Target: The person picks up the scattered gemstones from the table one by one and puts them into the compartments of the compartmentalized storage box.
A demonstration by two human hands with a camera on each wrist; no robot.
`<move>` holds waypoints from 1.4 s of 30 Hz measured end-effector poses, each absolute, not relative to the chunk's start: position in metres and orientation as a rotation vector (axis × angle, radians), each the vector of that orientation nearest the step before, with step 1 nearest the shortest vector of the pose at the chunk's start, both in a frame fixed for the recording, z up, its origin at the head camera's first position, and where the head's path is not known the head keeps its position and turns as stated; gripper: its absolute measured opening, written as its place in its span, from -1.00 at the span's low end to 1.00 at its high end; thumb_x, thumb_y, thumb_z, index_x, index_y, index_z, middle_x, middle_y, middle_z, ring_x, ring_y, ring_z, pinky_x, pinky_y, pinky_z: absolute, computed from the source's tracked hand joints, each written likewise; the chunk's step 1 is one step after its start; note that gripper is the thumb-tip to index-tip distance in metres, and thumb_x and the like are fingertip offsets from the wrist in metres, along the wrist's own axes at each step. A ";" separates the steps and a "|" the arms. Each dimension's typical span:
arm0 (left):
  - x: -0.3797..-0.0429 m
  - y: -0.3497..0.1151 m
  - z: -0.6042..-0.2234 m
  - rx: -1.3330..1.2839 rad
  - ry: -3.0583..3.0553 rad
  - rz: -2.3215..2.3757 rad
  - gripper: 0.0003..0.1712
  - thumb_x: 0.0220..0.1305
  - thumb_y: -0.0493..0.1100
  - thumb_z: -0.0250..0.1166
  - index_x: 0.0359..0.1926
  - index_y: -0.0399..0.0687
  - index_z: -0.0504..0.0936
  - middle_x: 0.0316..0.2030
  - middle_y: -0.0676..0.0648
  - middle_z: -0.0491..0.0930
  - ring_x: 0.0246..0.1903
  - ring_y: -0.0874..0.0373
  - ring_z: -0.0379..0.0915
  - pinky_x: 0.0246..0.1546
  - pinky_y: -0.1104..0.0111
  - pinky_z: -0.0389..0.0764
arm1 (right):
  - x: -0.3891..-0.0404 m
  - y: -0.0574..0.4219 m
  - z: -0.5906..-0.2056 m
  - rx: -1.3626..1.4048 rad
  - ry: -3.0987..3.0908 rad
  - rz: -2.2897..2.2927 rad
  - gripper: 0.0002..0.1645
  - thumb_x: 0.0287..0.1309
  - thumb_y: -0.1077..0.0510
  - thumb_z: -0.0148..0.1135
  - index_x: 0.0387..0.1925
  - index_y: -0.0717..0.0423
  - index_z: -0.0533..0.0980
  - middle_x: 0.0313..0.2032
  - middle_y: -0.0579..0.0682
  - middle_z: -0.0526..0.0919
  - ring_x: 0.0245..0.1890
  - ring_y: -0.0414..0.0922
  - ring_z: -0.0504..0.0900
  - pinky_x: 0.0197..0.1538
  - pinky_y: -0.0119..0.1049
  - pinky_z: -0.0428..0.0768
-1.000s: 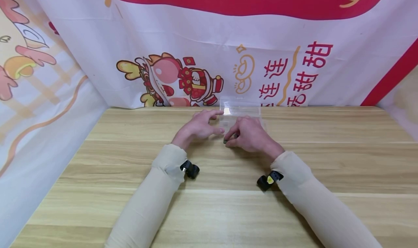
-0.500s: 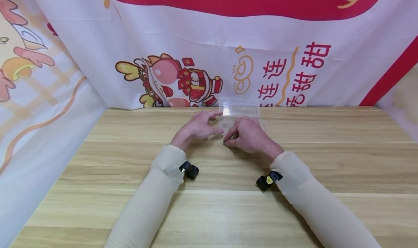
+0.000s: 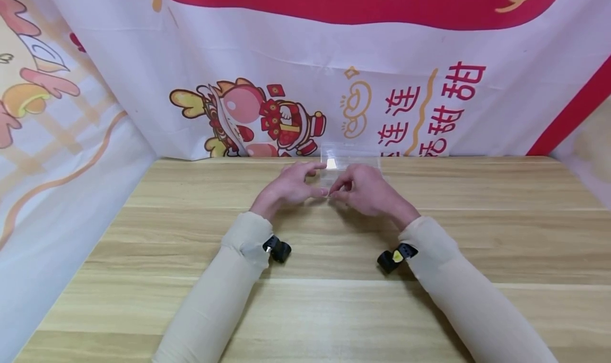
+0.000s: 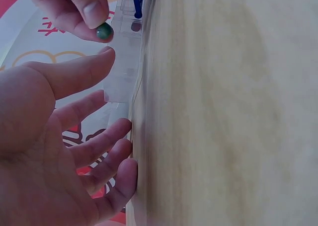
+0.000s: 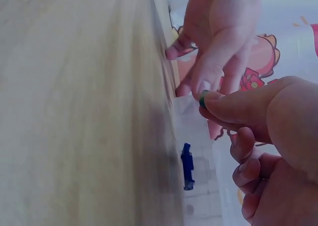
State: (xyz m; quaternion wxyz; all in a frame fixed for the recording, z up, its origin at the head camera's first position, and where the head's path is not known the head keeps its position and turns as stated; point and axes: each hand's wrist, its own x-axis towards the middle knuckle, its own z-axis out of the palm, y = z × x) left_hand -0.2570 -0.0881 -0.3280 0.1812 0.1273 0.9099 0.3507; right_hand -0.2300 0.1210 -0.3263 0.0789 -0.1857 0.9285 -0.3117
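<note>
Between thumb and index finger, my right hand (image 3: 367, 190) pinches a small, glossy, round green piece (image 4: 104, 31), like a bead or marble. It is held at the near left corner of a clear plastic box (image 4: 124, 74), close to my left thumb tip. My left hand (image 3: 296, 183) is at the box's left end with thumb and index finger stretched out and the other fingers spread. Whether its fingertips touch the box is hard to tell. A dark blue piece (image 5: 187, 166) and a small dark piece (image 4: 135, 26) show in or behind the clear plastic.
The box stands at the far edge of a wooden table (image 3: 329, 310). Directly behind it hangs a printed white and red cloth (image 3: 286, 44). A second printed cloth (image 3: 86, 161) hangs along the left side.
My right hand has moved a little away from me, from the table just in front of the box up to its near edge, with the green piece. The left hand has stayed put.
</note>
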 end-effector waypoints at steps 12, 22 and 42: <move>-0.257 -0.090 -0.327 0.349 2.550 0.994 -0.18 0.42 0.06 0.42 0.61 0.34 0.30 0.55 -0.11 0.34 0.56 -0.12 0.06 0.59 -0.17 0.18 | -0.237 0.121 -0.322 -0.513 2.852 -0.934 -0.85 0.41 0.06 0.37 -0.14 -0.07 0.81 -0.24 0.00 0.61 -0.19 -0.04 0.49 -0.17 -0.19 0.47; -0.257 -0.090 -0.327 0.354 2.549 0.998 -0.21 0.43 0.04 0.41 0.59 0.35 0.33 0.54 -0.11 0.36 0.54 -0.12 0.07 0.59 -0.14 0.19 | -0.247 0.109 -0.329 -0.480 2.927 -0.851 -0.84 0.39 0.04 0.39 -0.16 -0.05 0.83 -0.23 -0.03 0.68 -0.15 -0.06 0.53 0.03 -0.12 0.45; -0.257 -0.088 -0.325 0.349 2.540 0.992 -0.19 0.42 0.02 0.41 0.60 0.35 0.31 0.56 -0.11 0.33 0.56 -0.12 0.04 0.60 -0.16 0.16 | -0.254 0.094 -0.319 -0.326 2.930 -0.617 -0.88 0.24 -0.02 0.49 -0.25 -0.14 0.84 -0.14 -0.13 0.87 0.01 -0.06 0.67 0.35 0.14 0.37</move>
